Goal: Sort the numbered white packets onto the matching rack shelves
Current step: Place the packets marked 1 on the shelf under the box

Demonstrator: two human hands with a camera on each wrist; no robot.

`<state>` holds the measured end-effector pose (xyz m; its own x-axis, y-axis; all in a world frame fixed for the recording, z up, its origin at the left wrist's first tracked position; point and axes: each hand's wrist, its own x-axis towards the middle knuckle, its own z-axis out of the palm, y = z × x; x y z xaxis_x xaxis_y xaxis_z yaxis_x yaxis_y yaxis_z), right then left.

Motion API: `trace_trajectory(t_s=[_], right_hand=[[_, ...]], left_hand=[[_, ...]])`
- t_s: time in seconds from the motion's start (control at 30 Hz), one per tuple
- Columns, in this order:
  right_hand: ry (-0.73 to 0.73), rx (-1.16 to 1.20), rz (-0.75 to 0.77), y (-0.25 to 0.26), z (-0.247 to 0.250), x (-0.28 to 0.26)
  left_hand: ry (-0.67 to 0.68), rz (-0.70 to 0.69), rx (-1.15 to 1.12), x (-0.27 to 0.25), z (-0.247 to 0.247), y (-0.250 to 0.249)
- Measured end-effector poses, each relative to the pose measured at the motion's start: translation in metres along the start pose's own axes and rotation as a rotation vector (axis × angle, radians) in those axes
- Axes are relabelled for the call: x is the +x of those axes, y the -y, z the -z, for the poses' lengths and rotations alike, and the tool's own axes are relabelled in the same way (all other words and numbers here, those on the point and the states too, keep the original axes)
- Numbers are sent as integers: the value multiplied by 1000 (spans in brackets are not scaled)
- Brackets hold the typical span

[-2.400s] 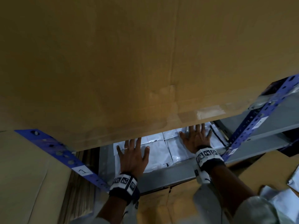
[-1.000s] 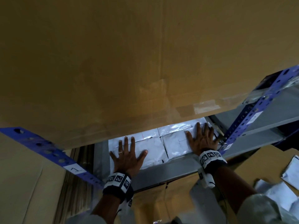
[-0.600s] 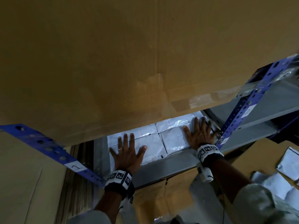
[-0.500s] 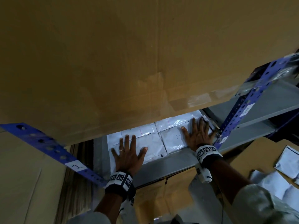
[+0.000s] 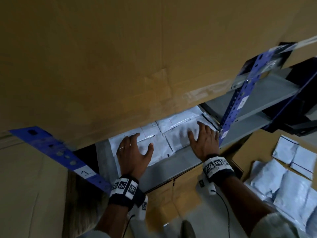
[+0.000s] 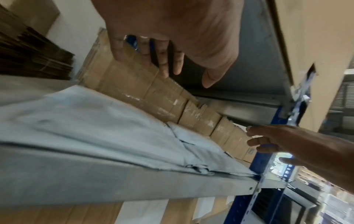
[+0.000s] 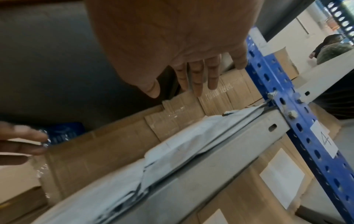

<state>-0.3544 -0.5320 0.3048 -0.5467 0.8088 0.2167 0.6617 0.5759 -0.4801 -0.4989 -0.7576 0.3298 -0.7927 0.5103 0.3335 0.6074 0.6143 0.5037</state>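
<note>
Several white packets point(image 5: 154, 141) lie flat side by side on a grey rack shelf point(image 5: 173, 166), under a large cardboard box. My left hand point(image 5: 133, 152) hovers over the left packets with fingers spread and holds nothing. My right hand point(image 5: 204, 143) hovers over the right packets point(image 5: 178, 123), also empty. In the left wrist view the left hand point(image 6: 172, 53) is clear above the packets point(image 6: 95, 121). The right wrist view shows the right hand point(image 7: 191, 68) raised above the packets point(image 7: 182, 145) as well. A blue upright point(image 7: 323, 141) beside the shelf bears a label "4".
A big cardboard box point(image 5: 120, 66) overhangs the shelf and hides its back. A second blue upright point(image 5: 56, 152) with a paper label stands at the left. Several loose white packets point(image 5: 284, 179) lie on cardboard at the lower right. Taped cartons point(image 6: 162, 98) line the shelf's rear.
Both hands, earlier pressed flat on the packets, have lifted off them and drawn slightly back toward the shelf's front edge. The packets stay in place.
</note>
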Motion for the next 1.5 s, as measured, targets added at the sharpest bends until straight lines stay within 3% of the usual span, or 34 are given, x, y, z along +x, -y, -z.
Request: trace_trajectory(t_s=[0.1,0.3,0.53,0.7,1.1,1.5], right_hand=[[-17,52,28,4,23,-29],[-18,182,-73,-13,68,-97],[-105,245,-271,-75,94,-168],[-22,233,-418,-135,97,-205],[-191,372,-554,-294,198,-165],[-264,346,-596,-378,249,-148]], left_hand=[[-74,-89,-88,1,14,-15],[5,-103,-249,-25,15,-42],[44,-258,-365,-73,-14,-99],[95,-268,-463,-106,-34,-151],[212,-212,-446,-169,-119,-310],[240,-276,-459,-179,-174,-416]])
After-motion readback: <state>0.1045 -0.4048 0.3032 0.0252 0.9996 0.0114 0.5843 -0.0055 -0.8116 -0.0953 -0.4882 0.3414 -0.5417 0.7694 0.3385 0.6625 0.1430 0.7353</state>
